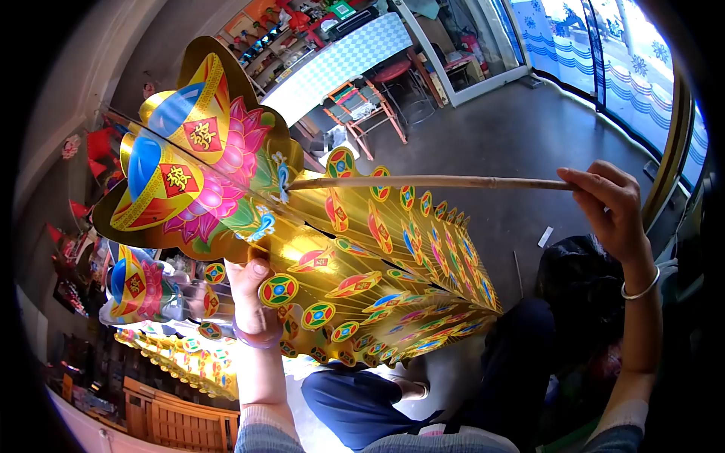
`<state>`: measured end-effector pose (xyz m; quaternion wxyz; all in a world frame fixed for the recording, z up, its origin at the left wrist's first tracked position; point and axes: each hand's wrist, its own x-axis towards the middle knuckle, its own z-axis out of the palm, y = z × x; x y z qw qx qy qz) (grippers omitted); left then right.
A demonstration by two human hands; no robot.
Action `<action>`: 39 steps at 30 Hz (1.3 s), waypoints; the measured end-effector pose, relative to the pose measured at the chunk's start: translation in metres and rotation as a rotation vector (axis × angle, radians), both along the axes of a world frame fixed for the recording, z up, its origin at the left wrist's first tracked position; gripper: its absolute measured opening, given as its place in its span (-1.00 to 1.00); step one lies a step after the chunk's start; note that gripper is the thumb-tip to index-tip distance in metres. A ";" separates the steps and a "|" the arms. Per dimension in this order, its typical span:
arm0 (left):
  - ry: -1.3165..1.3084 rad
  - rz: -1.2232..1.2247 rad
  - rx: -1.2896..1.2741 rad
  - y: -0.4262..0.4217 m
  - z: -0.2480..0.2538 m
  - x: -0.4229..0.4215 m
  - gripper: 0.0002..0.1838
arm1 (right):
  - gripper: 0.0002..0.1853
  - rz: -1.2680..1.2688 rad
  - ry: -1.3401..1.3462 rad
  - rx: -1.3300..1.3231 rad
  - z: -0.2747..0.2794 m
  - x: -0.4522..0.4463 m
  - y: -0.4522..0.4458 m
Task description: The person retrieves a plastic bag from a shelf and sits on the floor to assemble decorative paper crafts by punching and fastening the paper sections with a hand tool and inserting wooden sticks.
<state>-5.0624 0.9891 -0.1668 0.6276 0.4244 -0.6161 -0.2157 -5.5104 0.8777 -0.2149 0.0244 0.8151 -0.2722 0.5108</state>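
At centre-left of the frame, the left hand (252, 291) grips the golden pleated ornament (355, 260) by its edge, fingers mostly hidden, so how firmly I cannot tell; the right hand (610, 198) pinches the right end of a bamboo stick (430, 182). A skewed push or slack grip could crease the pleats; the lower edge crowds the knees (521, 347), while grey floor (483, 140) leaves room towards upper right.

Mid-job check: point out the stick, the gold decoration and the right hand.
Stick (453, 182): head view, middle of its shaft.
Gold decoration (347, 260): head view, its shiny printed body.
Right hand (615, 202): head view, middle of the hand.
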 end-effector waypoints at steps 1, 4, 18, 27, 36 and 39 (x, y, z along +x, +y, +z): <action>-0.007 -0.026 -0.041 -0.004 -0.001 0.000 -0.33 | -0.73 -0.007 0.013 -0.015 0.004 -0.001 -0.002; 0.139 -0.116 0.023 -0.002 0.004 0.000 -0.30 | -0.75 -0.023 0.054 -0.076 0.018 -0.004 -0.010; 0.164 -0.121 0.032 -0.005 0.003 0.005 -0.27 | -0.88 0.055 0.192 -0.094 0.080 0.014 -0.022; 0.177 -0.118 -0.091 0.002 -0.016 -0.014 -0.78 | -0.93 -0.039 0.220 -0.213 0.099 0.019 -0.021; -0.297 0.436 -0.352 0.014 0.012 -0.061 -0.84 | -0.90 0.110 0.226 -0.150 0.112 0.026 -0.033; -0.261 0.410 -0.304 0.015 0.007 -0.057 -0.85 | -0.90 0.076 0.243 -0.136 0.118 0.026 -0.028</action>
